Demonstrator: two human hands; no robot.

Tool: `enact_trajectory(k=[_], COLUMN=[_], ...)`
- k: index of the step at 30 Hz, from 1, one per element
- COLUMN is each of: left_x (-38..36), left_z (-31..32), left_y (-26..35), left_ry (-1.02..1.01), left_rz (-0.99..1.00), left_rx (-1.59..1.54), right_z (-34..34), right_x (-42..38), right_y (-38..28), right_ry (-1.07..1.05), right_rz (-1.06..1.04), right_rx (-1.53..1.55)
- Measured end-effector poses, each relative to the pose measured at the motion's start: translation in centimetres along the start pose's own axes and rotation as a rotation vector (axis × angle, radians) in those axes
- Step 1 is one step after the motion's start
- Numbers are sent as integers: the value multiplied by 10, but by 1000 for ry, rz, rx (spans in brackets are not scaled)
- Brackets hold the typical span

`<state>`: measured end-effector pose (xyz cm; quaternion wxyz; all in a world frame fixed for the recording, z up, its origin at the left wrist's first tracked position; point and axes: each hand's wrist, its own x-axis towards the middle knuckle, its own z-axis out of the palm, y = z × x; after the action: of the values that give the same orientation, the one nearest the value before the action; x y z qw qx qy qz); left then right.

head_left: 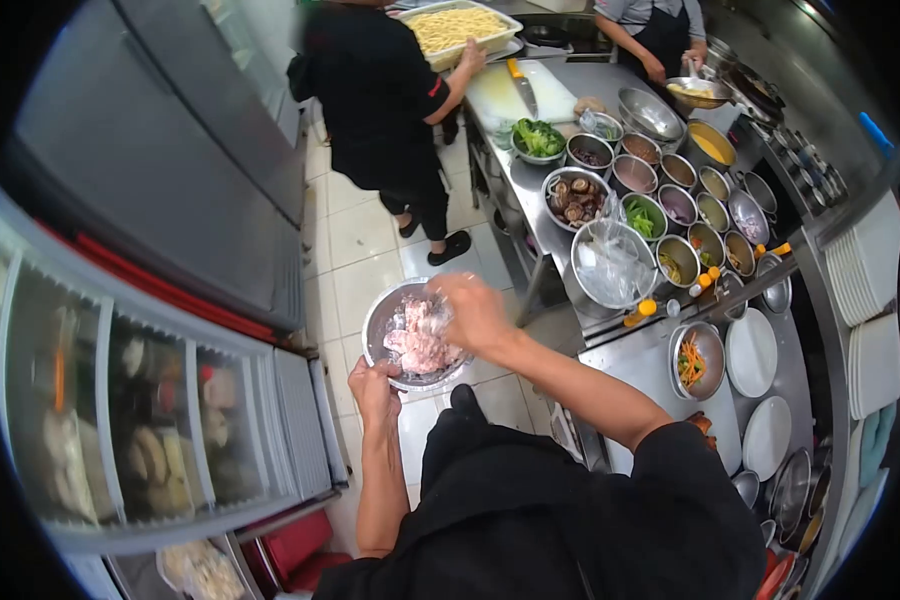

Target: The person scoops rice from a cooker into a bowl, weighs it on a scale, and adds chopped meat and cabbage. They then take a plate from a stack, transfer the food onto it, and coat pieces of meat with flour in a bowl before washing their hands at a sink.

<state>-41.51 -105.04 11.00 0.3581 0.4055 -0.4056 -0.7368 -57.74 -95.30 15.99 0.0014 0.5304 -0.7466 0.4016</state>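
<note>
A metal bowl [378, 325] of pale pink raw meat [418, 345] is held out in front of my body, above the tiled floor. My left hand [374, 390] grips the near left rim, fingers underneath and thumb at the edge. Over the right side of the bowl is my right hand [465, 312], blurred, with its fingers curled down towards the meat. A whitish, see-through patch shows at those fingertips; I cannot make out what it is.
On the left stands a glass-doored fridge [150, 400]. The right-hand steel counter [560, 240] carries several ingredient bowls, a knife [523, 88] on a cutting board and white plates [750, 352]. A person in black [370, 110] carries a noodle tray [455, 30]; another holds a pan [698, 92].
</note>
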Motion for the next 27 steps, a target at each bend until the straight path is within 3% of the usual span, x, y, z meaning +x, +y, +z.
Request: enact_trajectory(k=[2,4,5,6,8,9,10,13,14,16,17,18,19,20,22,23,25,26,27], left_x=[33,68,84,100,133,145,160,214,224,238,260,272,283,296,328,341,366,379,361], left_z=[22,58,77,94,135,161,184,238,251,263,254,241,226,208,156,131,54,-7,-7], left_y=[9,21,27,31,37,40,41,34,40,54,44,44,44,44,36,35,22,4,24], left_ry=[-96,-170,-220,-266,-383,-427,-472,-699,-713,-787,-863,-849,-830,-748,-577,-391,-148,-77,68], left_rz=[-43,-60,-76,-97,-148,-133,-118,-163,-164,-196,-118,-183,-248,-304,-369,-342,-292,-250,-309], left_rx=[14,-14,-7,5,27,33,42,38,46,120,238,289,339,380,423,588,799,884,992], right_z=[-24,-41,-58,-59,-75,-77,-82,-101,-119,-135,-131,-122,-135,-134,-141,-126,-134,-141,-145], right_x=[27,46,58,61,80,89,93,130,151,183,195,205,225,239,268,271,295,313,321], right_y=[22,54,63,84,107,126,148,208,212,250,300,347,358,414,473,552,595,576,592], right_ry=[243,86,-143,-142,-261,-211,-52,141,130,273,430,582,612,631,645,736,862,959,905], right_rz=[173,453,656,602,889,950,679,918,986,1120,1073,1031,1102,1160,1121,1076,1136,1050,1030], right_rx=[-119,-143,-88,-34,342,295,152,298,187,346,426,511,460,481,267,499,642,839,870])
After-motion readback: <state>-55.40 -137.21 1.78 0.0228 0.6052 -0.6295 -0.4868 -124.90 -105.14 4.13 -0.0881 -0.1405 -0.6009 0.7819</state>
